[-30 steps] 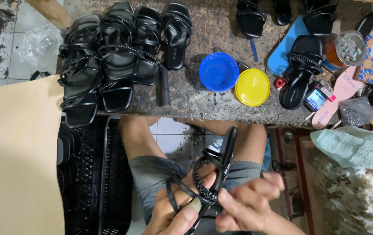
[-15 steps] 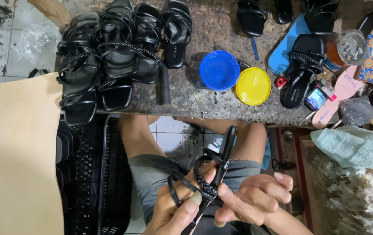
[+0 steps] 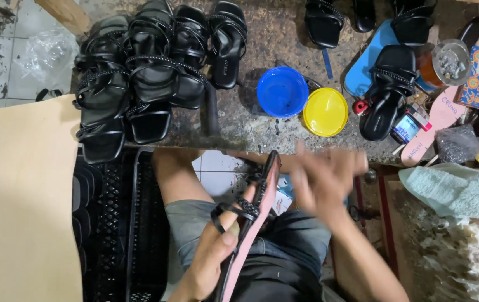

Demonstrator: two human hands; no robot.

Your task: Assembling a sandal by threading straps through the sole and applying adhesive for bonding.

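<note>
My left hand (image 3: 212, 258) grips a black strappy sandal (image 3: 253, 210) with a pink underside, held edge-on over my lap. Its braided straps loop over my thumb. My right hand (image 3: 324, 174) is blurred, raised off the sandal, fingers spread and holding nothing, close below the stone bench edge. Just above it on the bench sit a yellow lid (image 3: 325, 112) and a blue bowl (image 3: 282, 91).
A pile of black sandals (image 3: 138, 78) covers the left of the stone bench (image 3: 256, 131). More sandals, a blue sole (image 3: 362, 61) and a small jar (image 3: 446, 59) lie at the right. A tan sheet (image 3: 18, 207) and a black crate (image 3: 122, 235) are at left, a pale cloth (image 3: 454, 187) at right.
My right hand has let go of the sandal's straps and swung up toward the bench. The left hand keeps the sandal, now turned so its pink underside shows.
</note>
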